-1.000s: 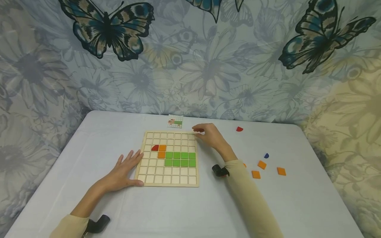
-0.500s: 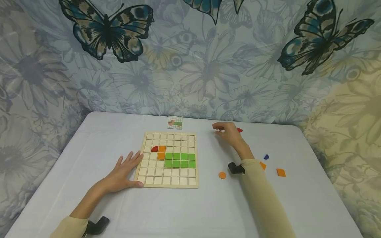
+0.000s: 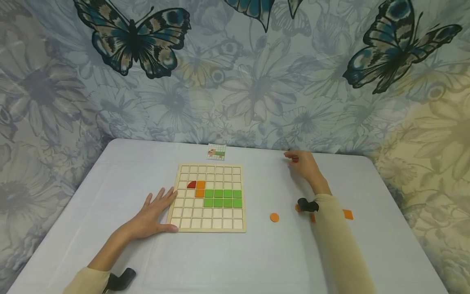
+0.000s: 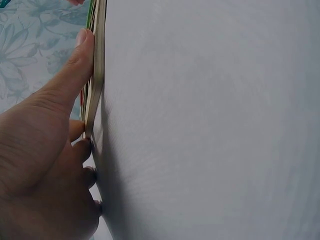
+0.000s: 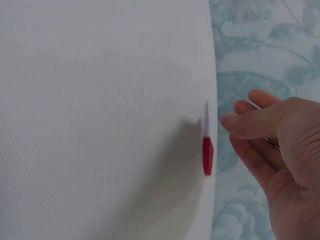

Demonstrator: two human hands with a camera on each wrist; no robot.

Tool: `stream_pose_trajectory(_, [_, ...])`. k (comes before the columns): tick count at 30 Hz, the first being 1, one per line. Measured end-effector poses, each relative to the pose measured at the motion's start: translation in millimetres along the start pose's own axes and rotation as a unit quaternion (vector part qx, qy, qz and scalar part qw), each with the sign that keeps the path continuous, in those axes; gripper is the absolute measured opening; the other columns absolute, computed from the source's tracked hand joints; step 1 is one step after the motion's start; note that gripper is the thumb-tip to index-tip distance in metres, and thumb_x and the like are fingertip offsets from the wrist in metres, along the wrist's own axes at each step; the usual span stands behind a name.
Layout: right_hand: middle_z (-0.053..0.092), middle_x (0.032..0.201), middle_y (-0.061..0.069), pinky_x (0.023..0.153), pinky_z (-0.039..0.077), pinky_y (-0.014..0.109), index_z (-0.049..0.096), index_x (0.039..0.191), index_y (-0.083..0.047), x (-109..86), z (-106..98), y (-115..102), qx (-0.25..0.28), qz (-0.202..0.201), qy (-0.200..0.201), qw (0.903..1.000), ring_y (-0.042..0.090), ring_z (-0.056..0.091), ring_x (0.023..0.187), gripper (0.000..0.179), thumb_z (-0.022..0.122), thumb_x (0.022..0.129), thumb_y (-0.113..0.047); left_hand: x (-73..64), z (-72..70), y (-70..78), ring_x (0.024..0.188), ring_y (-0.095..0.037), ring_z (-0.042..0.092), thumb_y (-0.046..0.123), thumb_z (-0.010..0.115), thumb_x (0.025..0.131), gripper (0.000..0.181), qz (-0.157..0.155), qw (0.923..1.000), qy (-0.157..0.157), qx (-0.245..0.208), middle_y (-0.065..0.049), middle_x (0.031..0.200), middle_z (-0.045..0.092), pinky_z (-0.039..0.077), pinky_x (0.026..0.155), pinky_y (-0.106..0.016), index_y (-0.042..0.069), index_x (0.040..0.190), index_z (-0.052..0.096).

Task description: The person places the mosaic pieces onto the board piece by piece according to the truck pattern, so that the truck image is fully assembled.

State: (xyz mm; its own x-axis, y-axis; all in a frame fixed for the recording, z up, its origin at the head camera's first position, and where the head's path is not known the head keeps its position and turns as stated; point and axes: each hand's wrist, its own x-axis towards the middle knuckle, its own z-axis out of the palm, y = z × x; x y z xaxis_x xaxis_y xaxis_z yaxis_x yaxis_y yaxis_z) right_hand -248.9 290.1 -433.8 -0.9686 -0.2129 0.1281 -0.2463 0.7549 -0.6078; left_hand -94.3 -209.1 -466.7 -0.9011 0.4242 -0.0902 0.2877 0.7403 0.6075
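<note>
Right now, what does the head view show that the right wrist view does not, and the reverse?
Only the head view: the grid board, the left hand at its edge, the card, an orange disc.
Only the right wrist view: a visible gap between the loose red piece and the fingers.
Both: the red piece, the right hand, the white table, the floral backdrop.

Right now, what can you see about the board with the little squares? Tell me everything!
The board looks like pale wood, with a thin rim and a grid of little squares. It lies flat on the white table. In it sit eight green squares in two rows, two orange squares and one rounded red piece. The left hand touches its left side.
</note>
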Motion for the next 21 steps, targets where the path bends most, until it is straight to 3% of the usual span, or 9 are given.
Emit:
stream_pose_trajectory(10, [0.063,0.119,0.029,0.097,0.047,0.054,0.064,0.118,0.011,-3.4,-9.8,20.5,-0.016,0.022,-0.006,0.9996,0.045,0.059,0.112,0.032,0.063,0.086,0.012,0.4,-0.6,-0.9,0.148,-0.044,0.002,0.058,0.078,0.071,0.112,0.002,1.0,-0.005,0.003,-0.017,0.161,0.017,-0.007,0.114,-0.063,0.004,0.155,0.026])
stream_pose_trajectory(21, [0.067,0.114,0.027,0.093,0.05,0.052,0.066,0.116,0.009,-5.8,-9.7,23.5,-0.011,0.033,0.002,0.9994,0.042,0.063,0.105,0.03,0.066,0.086,0.009,4.8,-5.7,-0.2,0.147,-0.045,0.002,0.056,0.079,0.072,0.111,0.009,0.9998,-0.016,-0.002,-0.017,0.162,0.017,-0.007,0.114,-0.064,0.005,0.155,0.026])
